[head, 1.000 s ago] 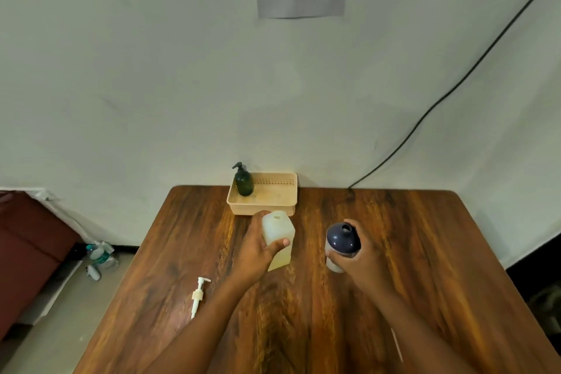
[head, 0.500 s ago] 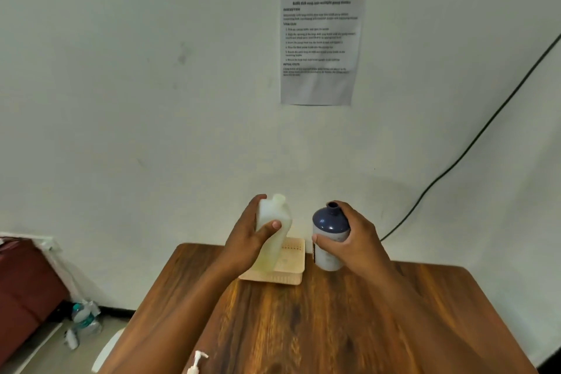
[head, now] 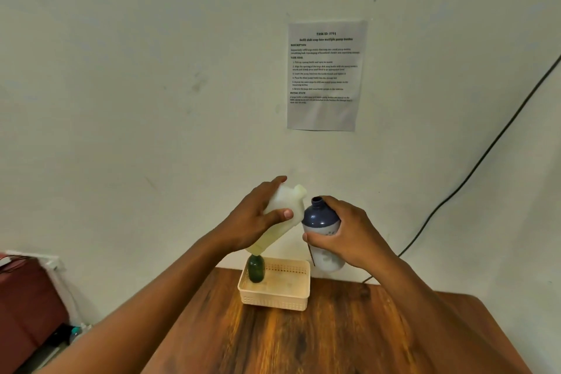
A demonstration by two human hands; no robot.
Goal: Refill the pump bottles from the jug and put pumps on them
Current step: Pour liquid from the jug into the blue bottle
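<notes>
My left hand (head: 258,218) grips white jug (head: 283,215), tilted, spout toward open mouth of blue bottle (head: 321,231); my right hand (head: 346,237) wraps bottle, upright, both raised above wooden table (head: 334,337); green bottle (head: 256,272) stands in beige basket (head: 279,297) below

The near and right parts of the desk (head: 349,340) lie bare, open to a hand from the front or right. At its far edge a cream basket (head: 274,297) stands against the wall, with a green bottle (head: 256,273) in its left corner. Above it, the tilted jug (head: 280,222) and the blue bottle (head: 321,234) are held nearly touching, leaving almost no gap between.
</notes>
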